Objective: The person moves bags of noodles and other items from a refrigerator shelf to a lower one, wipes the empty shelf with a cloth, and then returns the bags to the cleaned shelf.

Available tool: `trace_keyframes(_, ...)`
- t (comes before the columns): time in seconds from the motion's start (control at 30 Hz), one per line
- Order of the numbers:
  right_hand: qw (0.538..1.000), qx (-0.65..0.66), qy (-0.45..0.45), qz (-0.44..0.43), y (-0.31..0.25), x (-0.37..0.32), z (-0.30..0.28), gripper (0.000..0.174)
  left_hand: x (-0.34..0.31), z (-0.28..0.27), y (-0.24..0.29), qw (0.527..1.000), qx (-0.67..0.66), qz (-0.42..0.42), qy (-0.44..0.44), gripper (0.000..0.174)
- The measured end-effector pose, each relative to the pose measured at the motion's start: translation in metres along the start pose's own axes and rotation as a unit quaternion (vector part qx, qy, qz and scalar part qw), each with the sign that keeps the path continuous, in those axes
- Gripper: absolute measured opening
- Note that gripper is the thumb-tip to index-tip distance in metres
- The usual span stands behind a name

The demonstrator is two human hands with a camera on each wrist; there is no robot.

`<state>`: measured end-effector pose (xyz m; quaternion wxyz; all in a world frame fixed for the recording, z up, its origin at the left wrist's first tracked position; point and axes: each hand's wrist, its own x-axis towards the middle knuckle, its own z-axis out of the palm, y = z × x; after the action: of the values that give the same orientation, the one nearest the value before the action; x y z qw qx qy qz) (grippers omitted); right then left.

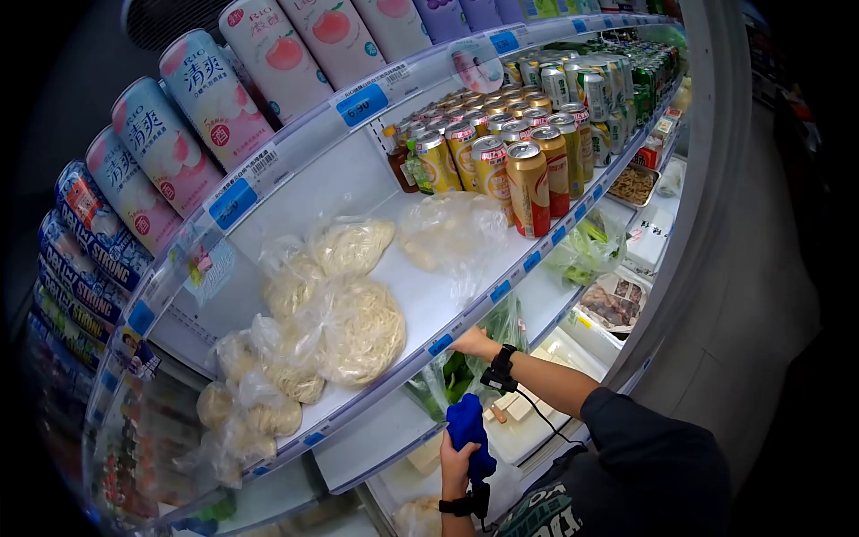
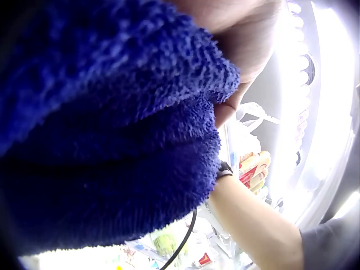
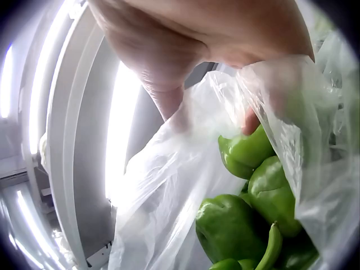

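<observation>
A fluffy blue cloth (image 1: 470,434) is gripped in my left hand (image 1: 455,465), low in front of the fridge shelves. The blue cloth (image 2: 124,129) fills most of the left wrist view, with the thumb and fingers at its upper edge. Under the front edge of the middle shelf, my right hand (image 1: 476,344) holds a clear plastic bag (image 3: 163,185) by its upper part. Several green peppers (image 3: 230,225) lie inside that bag. Some fingertips of the right hand (image 3: 214,34) are behind the thin plastic, close to the top pepper.
Bags of noodles (image 1: 362,331) lie on the middle shelf (image 1: 403,277), left of grouped drink cans (image 1: 528,188). Tall cans (image 1: 215,89) line the shelf above. Lower down are a bag of greens (image 1: 591,242) and a tray of meat (image 1: 613,304). A cable (image 1: 541,413) runs from the right wrist.
</observation>
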<state>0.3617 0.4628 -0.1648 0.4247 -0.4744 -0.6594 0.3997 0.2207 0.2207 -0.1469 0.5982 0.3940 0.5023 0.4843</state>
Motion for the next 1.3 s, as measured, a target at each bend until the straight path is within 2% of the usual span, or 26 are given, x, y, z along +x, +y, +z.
trace_keyframes(0.03, 0.998, 0.018, -0.046, 0.041, 0.0, 0.0, 0.002, 0.046, -0.001, -0.001, -0.002, 1.0, 0.007, 0.003, 0.001, 0.059)
trace_keyframes(0.07, 0.998, 0.019, -0.048, 0.039, 0.004, 0.005, 0.004, 0.046, -0.001, -0.001, -0.003, 1.0, 0.014, 0.007, 0.003, 0.059)
trace_keyframes(0.13, 0.989, -0.033, 0.06, -0.132, 0.018, 0.016, 0.005, 0.035, -0.004, -0.004, -0.001, 1.0, 0.009, 0.006, 0.007, 0.059)
trace_keyframes(0.17, 0.989, -0.032, 0.057, -0.133, 0.013, 0.015, -0.004, 0.035, -0.007, -0.005, 0.0, 1.0, 0.003, 0.001, 0.008, 0.059)
trace_keyframes(0.23, 0.995, 0.046, 0.045, -0.082, -0.009, 0.005, -0.032, 0.023, -0.012, -0.009, 0.001, 1.0, -0.005, -0.008, 0.013, 0.058)
trace_keyframes(0.33, 0.993, 0.064, 0.057, -0.08, -0.023, -0.005, -0.045, 0.016, -0.019, -0.016, -0.002, 0.999, -0.035, -0.012, 0.026, 0.057)
trace_keyframes(0.57, 0.989, 0.115, 0.071, -0.052, -0.009, -0.001, -0.032, 0.022, -0.032, -0.029, -0.005, 0.993, -0.1, -0.012, 0.057, 0.056)
trace_keyframes(0.67, 0.993, 0.085, 0.075, -0.029, -0.01, 0.0, -0.033, 0.024, -0.034, -0.029, -0.005, 0.992, -0.113, -0.015, 0.061, 0.056)
trace_keyframes(0.87, 0.992, 0.069, 0.067, -0.078, 0.012, 0.006, -0.032, 0.019, -0.031, -0.032, -0.018, 0.988, -0.136, -0.024, 0.066, 0.057)
trace_keyframes(0.93, 0.99, -0.024, 0.068, -0.12, 0.035, 0.015, -0.029, 0.016, -0.03, -0.033, -0.021, 0.988, -0.138, -0.02, 0.07, 0.056)
trace_keyframes(0.97, 0.99, -0.024, 0.066, -0.12, 0.037, 0.014, -0.03, 0.016, -0.029, -0.031, -0.02, 0.985, -0.15, -0.021, 0.083, 0.056)
trace_keyframes(1.03, 0.955, -0.209, 0.051, -0.205, 0.041, 0.012, -0.032, 0.017, -0.026, -0.03, -0.02, 0.982, -0.163, -0.023, 0.098, 0.056)
trace_keyframes(1.07, 0.955, -0.209, 0.048, -0.206, 0.042, 0.012, -0.032, 0.017, -0.021, -0.032, -0.023, 0.977, -0.182, -0.026, 0.112, 0.056)
trace_keyframes(1.13, 0.979, -0.14, 0.028, -0.144, 0.045, 0.012, -0.031, 0.018, -0.007, -0.036, -0.032, 0.962, -0.23, -0.022, 0.146, 0.057)
trace_keyframes(1.23, 0.967, -0.172, 0.017, -0.186, 0.045, 0.015, -0.035, 0.016, 0.023, -0.043, -0.047, 0.941, -0.305, -0.014, 0.144, 0.057)
trace_keyframes(1.27, 0.971, -0.201, -0.016, -0.13, 0.034, 0.013, -0.043, 0.016, 0.034, -0.042, -0.048, 0.941, -0.303, -0.012, 0.147, 0.057)
trace_keyframes(1.3, 0.971, -0.2, -0.02, -0.13, 0.033, 0.016, -0.047, 0.016, 0.046, -0.04, -0.047, 0.942, -0.3, -0.011, 0.15, 0.057)
